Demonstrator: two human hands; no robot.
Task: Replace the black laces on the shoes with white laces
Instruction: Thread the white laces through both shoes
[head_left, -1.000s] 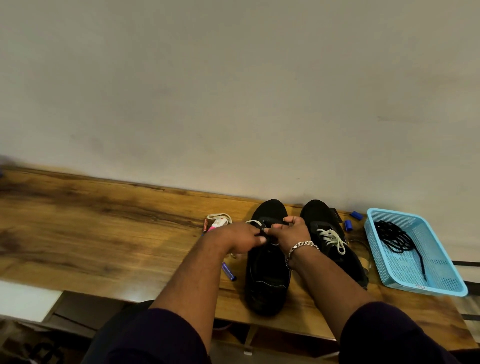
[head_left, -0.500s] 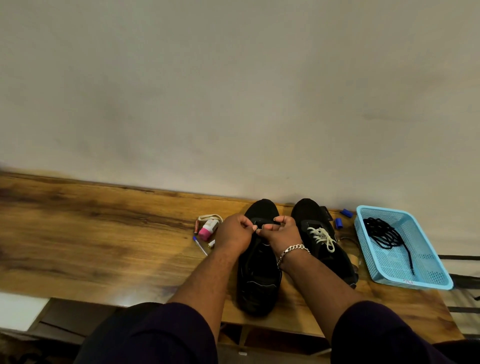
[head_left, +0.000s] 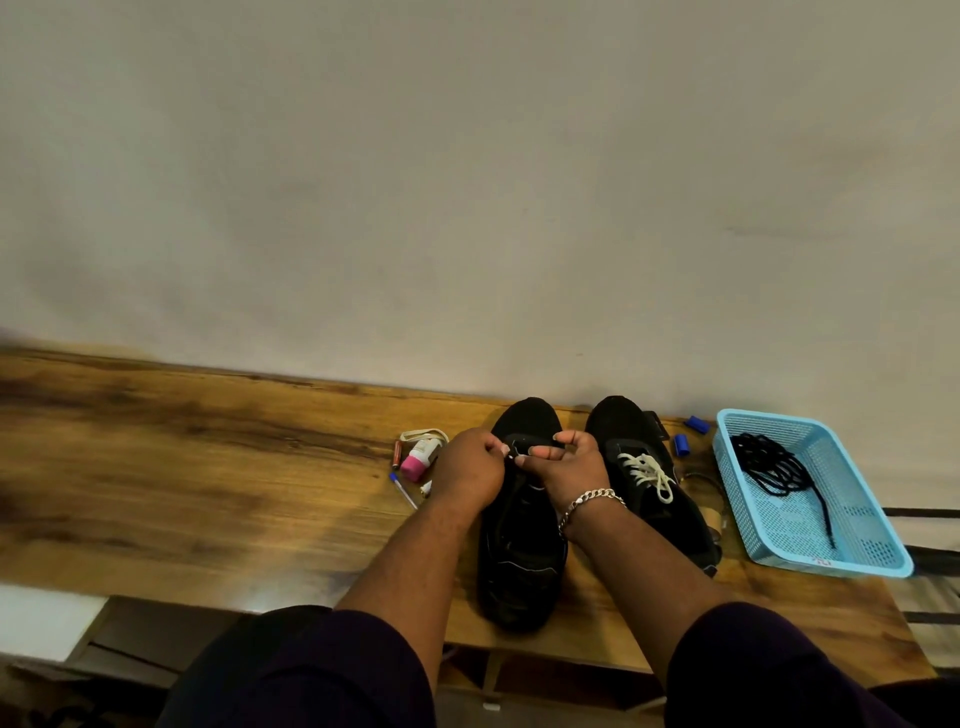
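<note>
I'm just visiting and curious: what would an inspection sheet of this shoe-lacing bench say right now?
Surface: wooden table, set against a plain wall.
Job's things: left shoe, being worked at its front eyelets; right shoe wears tied white laces; removed black lace lies in the blue basket.
Clutter: pink-capped bottle, pen, two blue caps, a band.
Hands: left hand and right hand both pinch at the left shoe's lacing; what they hold is too small to tell.
Cables: nothing seen.
Surroundings: bare wall; dark sleeves in the foreground.
</note>
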